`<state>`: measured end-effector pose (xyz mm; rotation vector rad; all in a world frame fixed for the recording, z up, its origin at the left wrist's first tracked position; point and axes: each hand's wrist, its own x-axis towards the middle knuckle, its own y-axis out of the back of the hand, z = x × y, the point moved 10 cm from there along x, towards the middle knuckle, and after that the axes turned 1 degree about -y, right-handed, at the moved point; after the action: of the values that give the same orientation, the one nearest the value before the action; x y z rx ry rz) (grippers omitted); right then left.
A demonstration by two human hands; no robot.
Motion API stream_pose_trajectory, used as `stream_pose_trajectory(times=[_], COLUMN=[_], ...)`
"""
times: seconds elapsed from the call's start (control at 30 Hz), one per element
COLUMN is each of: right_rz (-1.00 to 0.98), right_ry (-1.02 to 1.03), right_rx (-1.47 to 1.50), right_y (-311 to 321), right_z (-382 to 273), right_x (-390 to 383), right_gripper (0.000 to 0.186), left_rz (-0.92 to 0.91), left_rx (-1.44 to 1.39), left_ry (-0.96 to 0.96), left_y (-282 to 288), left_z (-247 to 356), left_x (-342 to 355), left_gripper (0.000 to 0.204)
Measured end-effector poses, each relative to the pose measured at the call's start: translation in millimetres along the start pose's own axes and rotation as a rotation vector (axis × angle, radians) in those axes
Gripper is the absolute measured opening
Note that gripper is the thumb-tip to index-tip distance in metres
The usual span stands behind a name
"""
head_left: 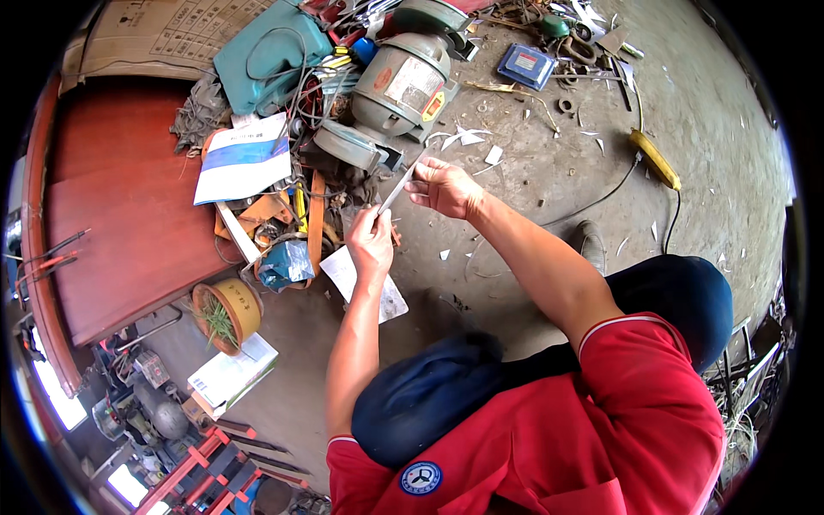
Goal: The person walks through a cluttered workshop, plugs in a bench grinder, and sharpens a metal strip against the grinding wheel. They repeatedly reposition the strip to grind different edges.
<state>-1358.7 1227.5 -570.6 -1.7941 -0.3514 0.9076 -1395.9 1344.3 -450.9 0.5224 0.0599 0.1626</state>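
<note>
Between my two hands is a thin, flat grey metal strip (398,189), held at a slant. My left hand (371,247) pinches its lower end. Closed on the upper part is my right hand (448,189), thumb and fingers together. Just beyond the strip stands a grey-green bench grinder (399,86) with a yellow and red switch. Its nearer wheel guard (350,144) is close to the strip's upper end, and I cannot tell whether they touch. A white paper sheet (386,300) lies on the floor beside my left forearm.
A reddish-brown table (129,206) stands at left, with a potted plant (232,313) beside it. A white-and-blue booklet (245,163) lies on clutter near a teal case (266,56). At right are a yellow power strip (656,160) with its cable, a blue box (526,66) and scattered scraps.
</note>
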Motion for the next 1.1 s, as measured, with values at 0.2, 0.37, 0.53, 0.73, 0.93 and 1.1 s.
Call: stream_pose_trajectory(times=[0.2, 0.37, 0.53, 0.73, 0.93, 1.1], right_rz=[-0.091, -0.044, 0.05, 0.096, 0.245, 0.4], right_ry=[0.037, 0.07, 0.085, 0.076, 0.155, 0.202], right_rx=[0.038, 0.021, -0.077, -0.105, -0.072, -0.057], right_y=[-15, -4, 11, 11, 34, 38], right_z=[-19, -24, -25, -18, -22, -23], right_x=[-8, -8, -4, -3, 1, 5], right_gripper=[0.015, 0.009, 0.009, 0.008, 0.005, 0.005], left_rz=[0.007, -0.092, -0.066, -0.061, -0.026, -0.075], left_rx=[0.17, 0.103, 0.006, 0.114, -0.194, -0.59], left_ry=[-0.214, 0.001, 0.012, -0.167, 0.437, 0.702], left_y=[-8, -22, -31, -34, -36, -50], left_z=[11, -21, -11, -15, -61, -93], left_x=[5, 6, 11, 17, 10, 7], left_gripper=[0.01, 0.015, 0.021, 0.021, 0.014, 0.016])
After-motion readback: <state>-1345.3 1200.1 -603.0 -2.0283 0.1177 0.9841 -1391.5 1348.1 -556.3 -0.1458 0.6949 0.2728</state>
